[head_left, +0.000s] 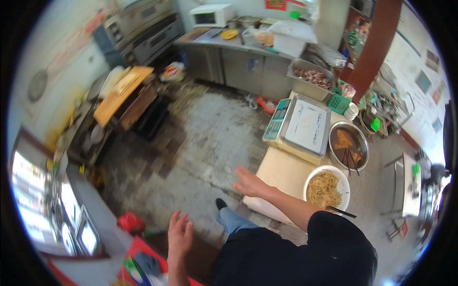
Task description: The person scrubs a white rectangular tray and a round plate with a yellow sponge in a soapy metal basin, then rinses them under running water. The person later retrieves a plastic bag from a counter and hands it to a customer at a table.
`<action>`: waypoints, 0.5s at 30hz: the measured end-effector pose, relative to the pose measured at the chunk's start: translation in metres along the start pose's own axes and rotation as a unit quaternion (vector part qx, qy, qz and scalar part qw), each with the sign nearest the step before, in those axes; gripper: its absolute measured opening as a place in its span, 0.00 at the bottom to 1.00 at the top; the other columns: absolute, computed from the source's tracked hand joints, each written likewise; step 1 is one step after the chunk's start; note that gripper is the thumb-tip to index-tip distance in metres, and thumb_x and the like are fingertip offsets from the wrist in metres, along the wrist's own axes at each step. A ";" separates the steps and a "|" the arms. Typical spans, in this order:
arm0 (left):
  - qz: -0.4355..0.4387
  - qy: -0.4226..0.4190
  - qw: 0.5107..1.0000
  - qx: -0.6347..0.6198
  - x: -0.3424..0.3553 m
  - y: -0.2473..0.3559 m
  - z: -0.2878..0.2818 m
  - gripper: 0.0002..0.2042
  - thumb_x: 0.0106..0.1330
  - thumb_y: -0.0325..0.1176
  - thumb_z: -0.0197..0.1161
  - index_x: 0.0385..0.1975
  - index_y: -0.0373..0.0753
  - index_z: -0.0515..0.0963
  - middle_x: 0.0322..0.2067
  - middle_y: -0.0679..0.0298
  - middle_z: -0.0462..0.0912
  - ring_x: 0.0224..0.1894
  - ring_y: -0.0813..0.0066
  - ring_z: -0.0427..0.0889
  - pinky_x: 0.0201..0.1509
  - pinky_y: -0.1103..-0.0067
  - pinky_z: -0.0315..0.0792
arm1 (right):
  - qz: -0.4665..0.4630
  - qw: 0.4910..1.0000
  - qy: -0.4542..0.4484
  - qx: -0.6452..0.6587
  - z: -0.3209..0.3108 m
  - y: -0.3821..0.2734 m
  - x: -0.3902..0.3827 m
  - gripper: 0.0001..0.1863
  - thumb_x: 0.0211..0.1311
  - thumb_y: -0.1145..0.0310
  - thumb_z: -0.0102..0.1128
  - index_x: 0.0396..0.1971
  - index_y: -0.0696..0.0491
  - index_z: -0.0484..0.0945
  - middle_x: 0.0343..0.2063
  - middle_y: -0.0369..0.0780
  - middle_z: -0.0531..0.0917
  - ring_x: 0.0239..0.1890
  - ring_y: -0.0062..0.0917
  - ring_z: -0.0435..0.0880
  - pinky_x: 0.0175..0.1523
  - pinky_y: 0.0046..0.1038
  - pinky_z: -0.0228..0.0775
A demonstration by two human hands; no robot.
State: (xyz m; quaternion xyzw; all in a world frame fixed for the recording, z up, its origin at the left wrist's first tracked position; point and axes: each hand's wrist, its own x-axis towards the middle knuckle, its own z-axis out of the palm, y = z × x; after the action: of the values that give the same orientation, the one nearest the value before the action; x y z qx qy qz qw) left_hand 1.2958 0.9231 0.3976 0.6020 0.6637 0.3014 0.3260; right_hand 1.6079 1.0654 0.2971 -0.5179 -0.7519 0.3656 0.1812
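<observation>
Your right hand (252, 183) is bare and holds nothing, its fingers slightly parted, out in front of you by the near left edge of the pale cream, smooth-topped counter (280, 167); whether it touches that edge, you cannot tell from this view. Your left hand (180, 237) is also unloaded, fingers spread and raised, nearest the bright red flat surface (137, 246) at your lower left, where a green-and-white package (135, 271) lies.

On the counter, close to your right forearm, stands the round white bowl (348, 189) full of yellowish noodles (322, 189), with black slender chopsticks (343, 211) sticking out over its rim. Just beyond it, the round silver metal bowl (366, 153) holds brown food pieces (344, 139) and more dark sticks. To the left of that bowl sits the green-and-silver scale (275, 125) with a broad, shallow metal tray (324, 150). Farther back, a deep rectangular steel pan (305, 88) contains chopped reddish-brown meat (312, 77), near a green plastic basket (338, 103).
</observation>
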 end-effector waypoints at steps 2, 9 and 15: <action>0.016 -0.057 0.998 0.018 0.096 0.008 -0.019 0.15 0.68 0.30 0.60 0.53 0.32 0.77 0.63 0.51 0.69 0.49 0.63 0.82 0.52 0.73 0.77 | 0.048 0.998 0.042 0.016 -0.018 0.016 0.033 0.35 0.64 0.60 0.59 0.66 0.61 0.60 0.65 0.56 0.63 0.64 0.49 0.69 0.65 0.41 0.65; -0.165 -0.136 0.974 -0.080 0.349 -0.213 -0.040 0.16 0.69 0.36 0.60 0.49 0.30 0.77 0.39 0.59 0.81 0.36 0.72 0.80 0.38 0.75 0.76 | 0.142 0.979 0.145 0.017 -0.049 0.022 0.166 0.29 0.68 0.57 0.53 0.61 0.63 0.66 0.63 0.56 0.67 0.64 0.47 0.69 0.66 0.40 0.64; -0.351 -0.093 0.929 -0.067 0.400 -0.434 -0.054 0.18 0.69 0.46 0.61 0.44 0.34 0.81 0.40 0.46 0.83 0.35 0.58 0.84 0.34 0.62 0.76 | 0.222 0.955 0.193 -0.033 -0.126 0.012 0.238 0.26 0.71 0.59 0.50 0.61 0.62 0.68 0.62 0.53 0.70 0.65 0.45 0.69 0.69 0.37 0.62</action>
State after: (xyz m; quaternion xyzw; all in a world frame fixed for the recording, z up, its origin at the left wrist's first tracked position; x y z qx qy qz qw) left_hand 0.9660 1.2801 0.0587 0.3323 0.7776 0.1544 0.5109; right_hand 1.6026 1.3306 0.3472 -0.7379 -0.5807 0.2646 0.2198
